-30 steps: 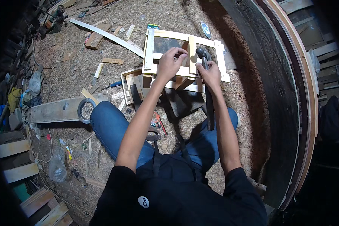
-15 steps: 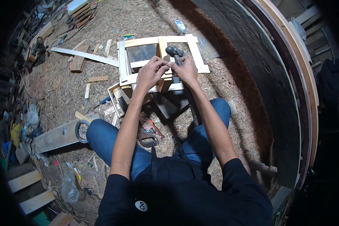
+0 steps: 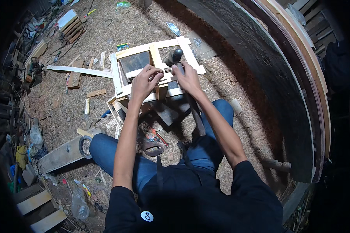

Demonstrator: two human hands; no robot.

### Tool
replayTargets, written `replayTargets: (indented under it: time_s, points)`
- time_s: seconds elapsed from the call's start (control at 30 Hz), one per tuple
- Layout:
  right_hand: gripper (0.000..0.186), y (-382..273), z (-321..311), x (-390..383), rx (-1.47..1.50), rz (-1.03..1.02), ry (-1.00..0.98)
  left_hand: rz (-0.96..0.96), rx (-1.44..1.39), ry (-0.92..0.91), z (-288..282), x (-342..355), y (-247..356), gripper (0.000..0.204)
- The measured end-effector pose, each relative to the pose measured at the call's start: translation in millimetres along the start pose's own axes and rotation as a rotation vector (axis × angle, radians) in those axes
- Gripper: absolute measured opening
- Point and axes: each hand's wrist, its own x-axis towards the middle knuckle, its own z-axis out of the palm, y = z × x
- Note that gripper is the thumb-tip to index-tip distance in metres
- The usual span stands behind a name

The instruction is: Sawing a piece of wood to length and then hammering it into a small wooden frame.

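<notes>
In front of me stands a pale wooden frame (image 3: 116,74) built of slats, with a crosspiece (image 3: 156,56) down its middle. My left hand (image 3: 144,83) is over the near slats beside that crosspiece, thumb and fingertips pinched together; whatever lies between them is too small to make out. Just to its right, my right hand (image 3: 189,80) is closed around a hammer (image 3: 177,55). The dark, rounded hammer head sticks up past the fingers above the frame, and the long handle runs back toward my right knee.
A handsaw (image 3: 153,149) lies between my legs. Left of the frame are a small wooden box (image 3: 113,109), a long white strip (image 3: 79,70) and wood offcuts (image 3: 96,93). A plank (image 3: 62,156) rests by my left knee. A large curved dark panel (image 3: 268,73) stands at right.
The view has shifted a little, so the frame sits slightly further left. The hammer head has turned and tilted in my right hand. My two hands have moved slightly apart.
</notes>
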Motion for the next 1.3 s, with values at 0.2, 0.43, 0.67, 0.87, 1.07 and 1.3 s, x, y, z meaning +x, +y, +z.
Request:
replayTargets:
  time_s: [0.2, 0.43, 0.67, 0.87, 1.07, 1.3]
  points:
    - [0.039, -32.3, -34.1, -29.2, -0.108, -0.246, -0.055, -0.083, 0.051, -0.115, -8.0, 2.6, 14.8, 0.018]
    - [0.035, -85.5, -52.7, -31.3, -0.15, -0.246, -0.138, -0.006, 0.052, -0.07, -7.8, 0.8, 7.6, 0.018]
    - [0.036, -67.9, -36.4, -28.8, -0.293, -0.169, -0.274, 0.108, 0.14, -0.022, -3.5, -2.1, -4.2, 0.019]
    - [0.035, -87.5, -52.9, -18.8, -0.244, -0.206, -0.213, 0.086, 0.161, -0.05, -8.2, -1.8, 4.9, 0.02]
    - [0.035, -68.2, -34.5, -18.1, -0.322, -0.277, -0.259, 0.13, 0.203, -0.06, -6.7, -0.3, 1.0, 0.016]
    - [0.036, -88.2, -53.5, -12.5, -0.238, -0.206, -0.276, 0.148, 0.181, -0.028, -5.6, -2.1, -0.6, 0.017]
